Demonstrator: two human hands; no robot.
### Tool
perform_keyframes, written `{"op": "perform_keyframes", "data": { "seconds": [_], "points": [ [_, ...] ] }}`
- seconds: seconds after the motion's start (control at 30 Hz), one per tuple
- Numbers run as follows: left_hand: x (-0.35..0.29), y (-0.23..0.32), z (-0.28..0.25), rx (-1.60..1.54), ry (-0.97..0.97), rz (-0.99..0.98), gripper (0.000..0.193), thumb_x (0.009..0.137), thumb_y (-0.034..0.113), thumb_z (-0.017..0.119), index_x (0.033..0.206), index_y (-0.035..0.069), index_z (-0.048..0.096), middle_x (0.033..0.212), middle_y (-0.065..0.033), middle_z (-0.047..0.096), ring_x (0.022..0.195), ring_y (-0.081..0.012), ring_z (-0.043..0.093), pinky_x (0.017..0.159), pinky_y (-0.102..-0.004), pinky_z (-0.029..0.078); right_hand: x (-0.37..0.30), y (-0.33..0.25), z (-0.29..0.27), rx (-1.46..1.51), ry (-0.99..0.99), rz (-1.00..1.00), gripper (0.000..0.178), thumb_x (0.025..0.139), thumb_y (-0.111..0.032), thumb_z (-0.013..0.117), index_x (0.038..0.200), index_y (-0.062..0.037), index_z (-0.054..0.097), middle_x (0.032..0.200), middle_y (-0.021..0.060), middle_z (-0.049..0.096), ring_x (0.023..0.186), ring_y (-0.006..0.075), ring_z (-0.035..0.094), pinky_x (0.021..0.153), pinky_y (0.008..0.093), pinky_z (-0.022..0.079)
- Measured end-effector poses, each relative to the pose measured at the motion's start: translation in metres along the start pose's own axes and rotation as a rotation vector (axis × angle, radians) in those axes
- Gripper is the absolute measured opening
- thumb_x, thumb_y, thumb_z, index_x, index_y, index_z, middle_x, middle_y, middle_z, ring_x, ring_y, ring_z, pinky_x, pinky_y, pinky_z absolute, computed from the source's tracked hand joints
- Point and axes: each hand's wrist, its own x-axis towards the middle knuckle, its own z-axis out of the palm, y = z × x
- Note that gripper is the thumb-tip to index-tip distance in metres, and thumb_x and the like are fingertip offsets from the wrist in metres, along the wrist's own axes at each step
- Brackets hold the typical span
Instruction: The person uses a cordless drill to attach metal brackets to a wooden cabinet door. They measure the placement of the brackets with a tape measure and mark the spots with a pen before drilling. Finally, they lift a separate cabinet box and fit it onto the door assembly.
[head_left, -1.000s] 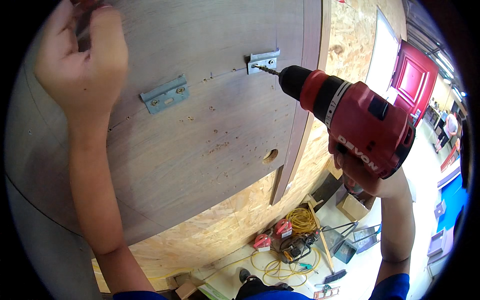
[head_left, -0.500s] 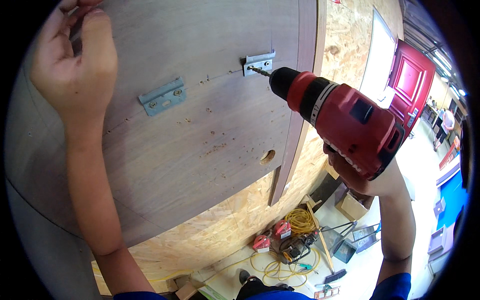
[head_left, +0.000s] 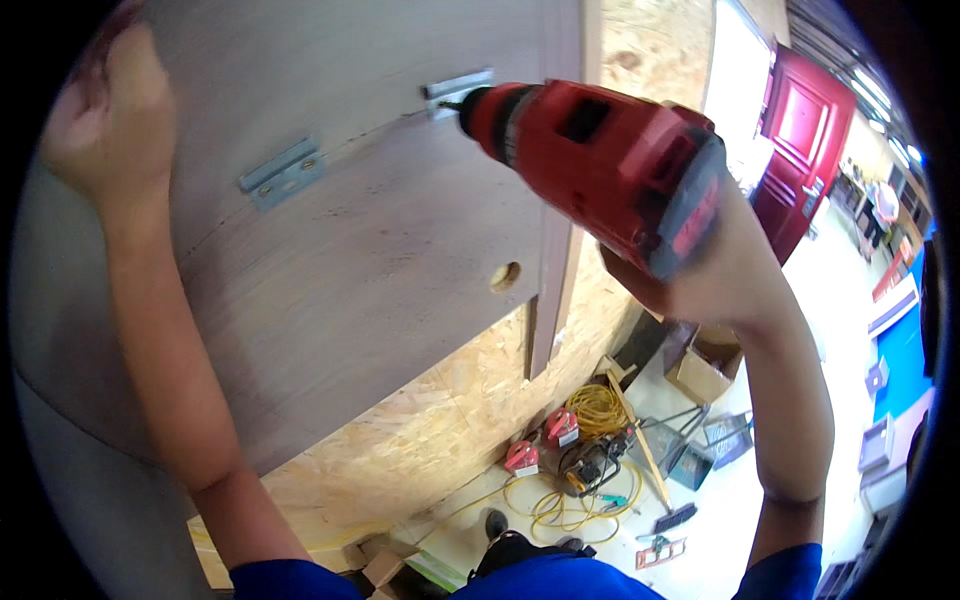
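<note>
One red drill takes the stage between one and two o'clock, and the right hand, over at three o'clock, is clamped around its grip, fingers curled in beneath the body! The nose points toward nine o'clock, and there's the drill bit, dark and thin, right up at the lower part of the right bracket near twelve o'clock. Touching or just short of it? Too blurred to call, and the chuck covers some of the metal.

Swing to ten o'clock: the left hand is raised against the grey-brown panel, fingers bent, smeared by blur; whether they close on anything, I cannot tell. Below and to its right sits the left bracket, slightly tilted, well apart from its partner. Near the centre of the dial, a round hole shows in the panel, with pale chipboard running along beneath.

Down on the floor it's busy: a yellow hose lies coiled between four and five o'clock, a dark machine just beside it at five, and a broom slants past. An open cardboard box stands between three and four. Out at two o'clock, a red door gleams, and a distant person stands just below!
</note>
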Motion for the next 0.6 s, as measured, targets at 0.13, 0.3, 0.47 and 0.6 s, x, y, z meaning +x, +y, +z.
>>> {"op": "perform_keyframes", "data": {
  "seconds": [0.13,0.3,0.47,0.6],
  "points": [
    [0.006,-0.02,0.005,-0.341,-0.018,0.21,0.017,0.087,-0.009,0.054,0.093,0.002,0.066,0.113,-0.0139,0.07,0.1,-0.0175,0.068,0.09,-0.0293,0.052,0.004,-0.011,0.007,0.027,-0.173,0.143,0.048,0.057,-0.013,0.07,0.104,-0.0065,0.063,0.074,0.0151,0.066,0.071,0.0343,0.066,0.067,0.0424,0.053],
    [-0.007,0.03,0.02,-0.17,-0.208,0.089,0.018,0.09,-0.009,0.052,0.101,0.0,0.064,0.112,-0.0139,0.07,0.106,-0.0217,0.067,0.091,-0.0314,0.053,-0.015,0.006,0.033,0.167,-0.039,0.092,0.045,0.061,-0.012,0.065,0.106,-0.0057,0.063,0.075,0.0204,0.064,0.075,0.0428,0.062,0.069,0.0433,0.052],
    [-0.001,0.091,0.012,-0.221,-0.366,0.342,0.018,0.086,-0.008,0.055,0.097,0.003,0.065,0.104,-0.0073,0.071,0.093,-0.0167,0.067,0.08,-0.0303,0.054,-0.015,0.008,0.036,0.402,0.036,0.08,0.029,0.066,-0.007,0.063,0.095,-0.0036,0.06,0.072,0.0182,0.061,0.068,0.0404,0.056,0.068,0.0376,0.051],
    [-0.041,0.144,-0.026,-0.539,-0.269,-0.1,0.016,0.087,-0.004,0.055,0.101,0.001,0.062,0.094,-0.0138,0.07,0.083,-0.0224,0.066,0.074,-0.0317,0.054,-0.06,0.016,0.037,0.48,0.078,0.019,0.032,0.07,-0.007,0.064,0.101,-0.0018,0.06,0.085,0.0115,0.065,0.075,0.0257,0.06,0.077,0.0297,0.051]
  ]
}}
